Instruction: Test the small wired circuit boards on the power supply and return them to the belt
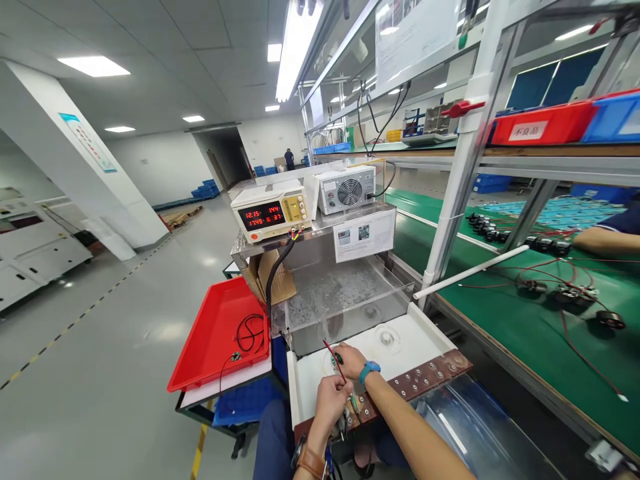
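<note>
My right hand (353,363), with a blue band at its wrist, is closed around a small green circuit board (339,359) over the white tray. Just in front of me, my left hand (330,399) pinches a thin red wire (327,346), whose upper end points up and away past the board. A green-sleeved clip (354,403) sits beside my left fingers, at the brown strip with screws (425,373). The fingers hide most of the board and where the wire leads. Beneath both hands lies the white tray (415,337).
A power supply (263,215) with lit red digits stands on the metal shelf behind a clear panel. To the left is a red tray (215,327) holding a black cable. The green bench (530,340) on the right carries several motors with red wires; a person's arm (605,233) rests there.
</note>
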